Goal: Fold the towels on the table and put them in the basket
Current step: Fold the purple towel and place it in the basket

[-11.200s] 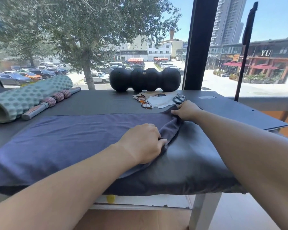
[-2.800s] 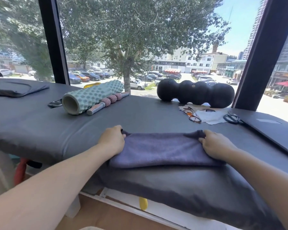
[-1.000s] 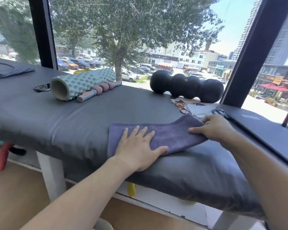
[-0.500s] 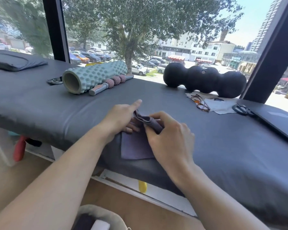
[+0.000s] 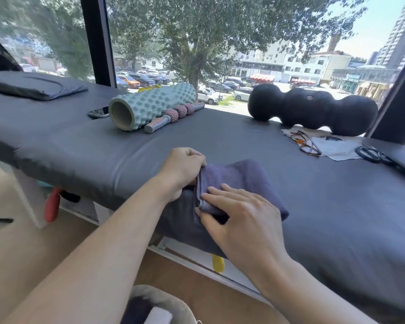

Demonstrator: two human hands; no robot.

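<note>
Bench [image 5: 84, 146], dark grey padded top, runs L to R under the window. Far side, R: black knobbly roller [image 5: 313, 111] against the glass. Far side, L of centre: mint foam roller [image 5: 150, 104] w/ a pink-beaded massage stick [image 5: 173, 115] touching its R side, phone [image 5: 98, 112] just L of it. Basket [image 5: 171, 302], grey rim only, at bottom edge below the bench front. Purple towel [image 5: 239, 178], folded to a thick pad, lies near the bench's front edge, between my hands. My right hand [image 5: 241, 220] lies on the towel's near-left corner, fingers fairly straight on top, thumb tucked under the edge, so pinching it. My left hand [image 5: 182, 167] is curled at the towel's far-left corner, fingers gripping the hem. Glasses [image 5: 304, 142] and scissors [image 5: 369, 154] on a cloth, far R.
</note>
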